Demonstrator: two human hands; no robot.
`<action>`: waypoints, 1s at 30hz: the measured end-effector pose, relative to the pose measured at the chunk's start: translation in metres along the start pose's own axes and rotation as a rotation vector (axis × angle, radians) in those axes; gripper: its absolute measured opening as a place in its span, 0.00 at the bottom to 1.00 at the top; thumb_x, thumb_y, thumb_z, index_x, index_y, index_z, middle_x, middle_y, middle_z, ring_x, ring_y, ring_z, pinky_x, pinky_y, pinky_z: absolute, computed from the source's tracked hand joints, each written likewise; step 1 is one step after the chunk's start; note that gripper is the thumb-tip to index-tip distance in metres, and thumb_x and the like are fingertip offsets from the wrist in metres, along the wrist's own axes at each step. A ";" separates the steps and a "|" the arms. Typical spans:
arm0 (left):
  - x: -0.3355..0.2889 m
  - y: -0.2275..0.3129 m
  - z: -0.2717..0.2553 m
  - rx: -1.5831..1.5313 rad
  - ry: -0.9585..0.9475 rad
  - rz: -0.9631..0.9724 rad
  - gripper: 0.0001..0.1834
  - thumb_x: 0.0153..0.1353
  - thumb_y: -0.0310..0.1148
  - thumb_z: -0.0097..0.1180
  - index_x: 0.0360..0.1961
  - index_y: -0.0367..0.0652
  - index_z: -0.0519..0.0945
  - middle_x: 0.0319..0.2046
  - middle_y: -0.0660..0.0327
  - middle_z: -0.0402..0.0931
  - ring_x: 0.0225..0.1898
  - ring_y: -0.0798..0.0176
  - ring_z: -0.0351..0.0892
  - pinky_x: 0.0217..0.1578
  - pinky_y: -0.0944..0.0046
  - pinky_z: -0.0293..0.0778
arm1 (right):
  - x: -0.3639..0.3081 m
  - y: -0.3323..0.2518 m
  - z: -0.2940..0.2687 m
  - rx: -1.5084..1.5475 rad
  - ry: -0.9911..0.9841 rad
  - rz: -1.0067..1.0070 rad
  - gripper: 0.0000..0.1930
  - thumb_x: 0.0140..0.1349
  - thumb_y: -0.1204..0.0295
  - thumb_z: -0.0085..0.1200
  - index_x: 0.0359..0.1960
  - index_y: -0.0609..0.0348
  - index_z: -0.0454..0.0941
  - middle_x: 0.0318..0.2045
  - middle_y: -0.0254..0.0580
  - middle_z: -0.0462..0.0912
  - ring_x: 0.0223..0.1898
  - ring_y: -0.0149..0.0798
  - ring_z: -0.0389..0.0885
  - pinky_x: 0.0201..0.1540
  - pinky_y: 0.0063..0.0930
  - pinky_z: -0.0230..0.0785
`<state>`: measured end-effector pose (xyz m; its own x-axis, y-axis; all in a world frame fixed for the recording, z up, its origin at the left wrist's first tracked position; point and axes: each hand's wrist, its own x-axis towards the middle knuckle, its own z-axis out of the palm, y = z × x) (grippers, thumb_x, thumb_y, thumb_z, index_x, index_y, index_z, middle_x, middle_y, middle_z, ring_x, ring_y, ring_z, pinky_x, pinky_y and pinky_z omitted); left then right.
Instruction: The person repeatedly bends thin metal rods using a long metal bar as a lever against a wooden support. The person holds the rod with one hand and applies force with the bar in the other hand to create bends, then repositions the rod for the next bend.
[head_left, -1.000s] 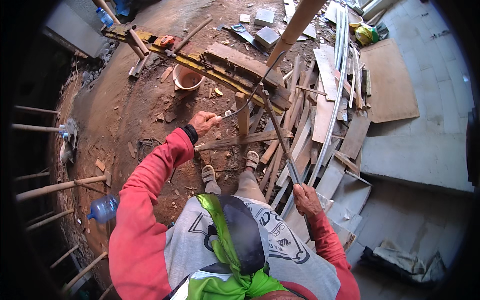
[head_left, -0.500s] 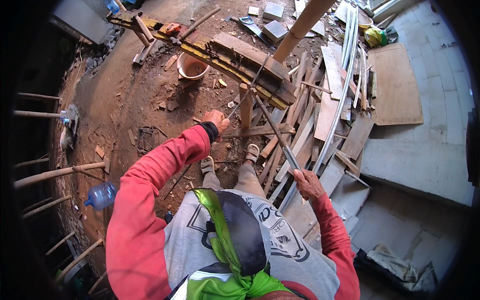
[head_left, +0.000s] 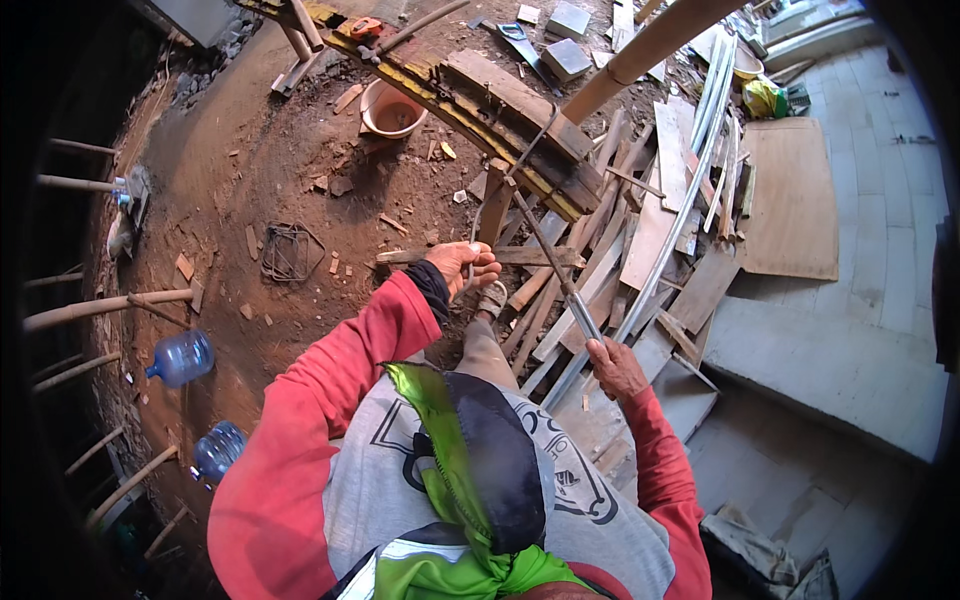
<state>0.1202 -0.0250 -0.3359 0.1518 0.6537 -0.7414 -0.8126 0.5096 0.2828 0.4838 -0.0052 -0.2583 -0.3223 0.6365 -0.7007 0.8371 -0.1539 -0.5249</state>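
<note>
My right hand [head_left: 618, 369] is wrapped round the silver pipe end of a long bar [head_left: 546, 246]. The bar's rusty far end meets the edge of a yellow-and-brown bench [head_left: 420, 98]. On the bench lies a thin steel rod [head_left: 535, 138], crossing its top near the bar's tip. Nearer to me, my left hand [head_left: 464, 267] grips the rod between thumb and fingers, beside the bench's wooden leg [head_left: 494, 207]. Part of the rod is hidden behind the hand. An orange-red tool [head_left: 366, 28] sits farther along the bench.
Loose planks [head_left: 600, 260] and long metal channels [head_left: 690, 190] crowd the right side. An orange bucket [head_left: 392, 109] stands beneath the bench. Bent wire frames [head_left: 291, 250] lie on the dirt. Water bottles [head_left: 182, 358] are at left; a handsaw [head_left: 526, 50] lies beyond the bench.
My left hand has moved slightly right and nearer to me, with its fingers loosened a little. The straight rod length that trailed down-left past it is out of sight. My view has shifted.
</note>
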 end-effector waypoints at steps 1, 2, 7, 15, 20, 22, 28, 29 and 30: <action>-0.003 -0.003 0.004 0.019 0.036 0.048 0.14 0.73 0.32 0.47 0.53 0.33 0.71 0.38 0.53 0.77 0.36 0.57 0.85 0.39 0.56 0.88 | 0.002 0.003 0.001 -0.057 0.027 -0.064 0.33 0.70 0.40 0.41 0.31 0.65 0.70 0.18 0.52 0.69 0.22 0.51 0.71 0.30 0.45 0.65; -0.007 -0.001 0.005 0.081 0.009 0.052 0.15 0.73 0.34 0.48 0.52 0.34 0.71 0.37 0.54 0.77 0.34 0.57 0.85 0.38 0.55 0.87 | 0.002 0.005 0.001 -0.051 0.028 -0.059 0.33 0.70 0.40 0.41 0.31 0.65 0.70 0.19 0.52 0.69 0.22 0.51 0.71 0.31 0.46 0.65; -0.041 0.026 0.014 0.439 -0.141 -0.007 0.16 0.73 0.42 0.48 0.49 0.40 0.68 0.28 0.58 0.76 0.26 0.59 0.83 0.31 0.56 0.86 | 0.004 0.005 0.008 -0.017 0.030 -0.074 0.32 0.71 0.42 0.42 0.31 0.65 0.71 0.20 0.54 0.70 0.24 0.53 0.70 0.32 0.47 0.65; -0.037 -0.002 0.049 0.440 0.080 0.277 0.21 0.75 0.52 0.38 0.43 0.42 0.67 0.17 0.59 0.70 0.08 0.68 0.62 0.07 0.68 0.58 | -0.005 -0.032 0.047 0.011 0.146 -0.206 0.25 0.73 0.50 0.43 0.31 0.62 0.72 0.20 0.54 0.72 0.23 0.57 0.73 0.28 0.45 0.65; -0.044 0.033 0.034 0.250 -0.044 0.059 0.19 0.76 0.50 0.37 0.43 0.44 0.69 0.16 0.63 0.68 0.07 0.71 0.62 0.06 0.70 0.58 | -0.013 -0.063 0.013 0.285 -0.096 0.147 0.27 0.72 0.46 0.44 0.29 0.62 0.69 0.16 0.43 0.65 0.20 0.39 0.72 0.23 0.37 0.64; -0.053 0.055 0.031 0.151 -0.118 -0.055 0.18 0.77 0.49 0.37 0.42 0.45 0.69 0.15 0.66 0.67 0.07 0.74 0.62 0.06 0.72 0.57 | -0.013 -0.057 0.000 0.330 -0.131 0.226 0.30 0.71 0.43 0.44 0.27 0.62 0.68 0.15 0.43 0.66 0.17 0.39 0.69 0.23 0.38 0.63; -0.055 0.088 0.018 0.014 -0.283 -0.214 0.15 0.77 0.46 0.37 0.41 0.49 0.70 0.14 0.72 0.64 0.05 0.77 0.58 0.05 0.73 0.55 | 0.003 -0.028 -0.020 0.019 0.007 -0.046 0.30 0.72 0.45 0.44 0.28 0.64 0.70 0.18 0.48 0.67 0.21 0.43 0.68 0.28 0.41 0.63; -0.056 0.086 0.023 0.031 -0.238 -0.171 0.15 0.77 0.46 0.37 0.41 0.49 0.70 0.14 0.72 0.64 0.05 0.77 0.58 0.05 0.73 0.54 | 0.004 -0.029 -0.019 -0.002 0.024 -0.086 0.29 0.72 0.46 0.44 0.29 0.64 0.70 0.19 0.49 0.68 0.22 0.44 0.68 0.28 0.41 0.63; -0.056 0.080 0.031 0.046 -0.194 -0.126 0.15 0.77 0.46 0.37 0.41 0.49 0.70 0.13 0.72 0.64 0.04 0.77 0.58 0.05 0.73 0.53 | 0.002 -0.032 -0.013 0.015 0.027 -0.055 0.26 0.73 0.49 0.46 0.29 0.64 0.71 0.19 0.50 0.68 0.22 0.45 0.69 0.28 0.42 0.63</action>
<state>0.0639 -0.0033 -0.2521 0.3596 0.6762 -0.6430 -0.7548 0.6160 0.2257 0.4617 0.0103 -0.2363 -0.3553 0.6648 -0.6572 0.8115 -0.1295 -0.5698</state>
